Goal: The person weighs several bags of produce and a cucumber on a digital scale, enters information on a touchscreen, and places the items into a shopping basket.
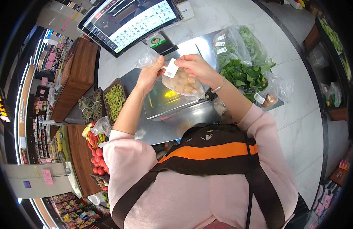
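My left hand (151, 73) grips the gathered neck of a clear plastic bag (185, 85) holding pale tan food pieces, whose exact kind I cannot tell. The bag hangs over the steel weighing plate (159, 104) of a scale. Between my right thumb and fingers is one edge of a white barcode label (171, 68), which lies over the bag's neck; whether it is stuck down I cannot tell. My right hand (195, 68) wears a bracelet at the wrist. The loose top of the bag sticks out beyond my left thumb.
A touchscreen (136, 25) stands behind the scale. Labelled bags of leafy greens (236, 51) lie to the right, near another labelled bag (269, 98) of brown items. Baskets of green pods (115, 100) and dark leaves (91, 107), with tomatoes (98, 160) nearer me, line the left.
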Motion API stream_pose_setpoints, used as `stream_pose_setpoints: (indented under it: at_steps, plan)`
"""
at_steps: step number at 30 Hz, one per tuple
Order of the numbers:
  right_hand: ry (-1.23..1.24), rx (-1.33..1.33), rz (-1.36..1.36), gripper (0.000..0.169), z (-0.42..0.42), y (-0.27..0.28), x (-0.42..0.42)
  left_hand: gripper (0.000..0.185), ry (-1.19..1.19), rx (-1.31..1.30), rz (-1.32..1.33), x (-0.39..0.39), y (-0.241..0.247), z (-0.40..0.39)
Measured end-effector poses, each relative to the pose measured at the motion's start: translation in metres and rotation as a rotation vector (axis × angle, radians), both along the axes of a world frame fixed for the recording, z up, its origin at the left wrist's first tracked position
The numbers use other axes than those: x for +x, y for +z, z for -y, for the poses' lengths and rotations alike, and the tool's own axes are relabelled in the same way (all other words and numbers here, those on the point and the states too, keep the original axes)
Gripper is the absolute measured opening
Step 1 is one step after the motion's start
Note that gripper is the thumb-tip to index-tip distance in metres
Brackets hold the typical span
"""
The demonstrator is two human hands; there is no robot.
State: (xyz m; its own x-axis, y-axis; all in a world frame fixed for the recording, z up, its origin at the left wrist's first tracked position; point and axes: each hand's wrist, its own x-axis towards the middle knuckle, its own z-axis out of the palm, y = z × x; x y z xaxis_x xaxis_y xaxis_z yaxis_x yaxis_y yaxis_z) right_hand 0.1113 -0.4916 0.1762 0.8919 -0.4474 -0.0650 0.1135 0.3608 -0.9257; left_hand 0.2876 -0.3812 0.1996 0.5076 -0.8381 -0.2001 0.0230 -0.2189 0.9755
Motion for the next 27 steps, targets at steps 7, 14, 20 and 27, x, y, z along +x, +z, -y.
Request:
stream_pose_setpoints:
  at_steps: [7, 14, 20, 27]
  plan:
    - [-0.113, -0.103, -0.122, 0.032, 0.001, -0.016, 0.032, 0.029, -0.144, 0.060, -0.038, 0.002, 0.010, -0.006]
    - [-0.545, -0.380, -0.168, 0.033, 0.009, -0.028, 0.026, 0.031, -0.173, 0.102, -0.033, 0.010, 0.016, -0.007]
    - [-0.604, -1.136, 0.018, 0.022, -0.027, -0.021, 0.027, 0.025, -0.186, 0.099, 0.307, 0.004, 0.021, -0.010]
    - [-0.694, -1.164, 0.114, 0.011, -0.032, -0.035, 0.045, 0.025, -0.244, -0.148, 0.973, 0.009, 0.012, -0.013]
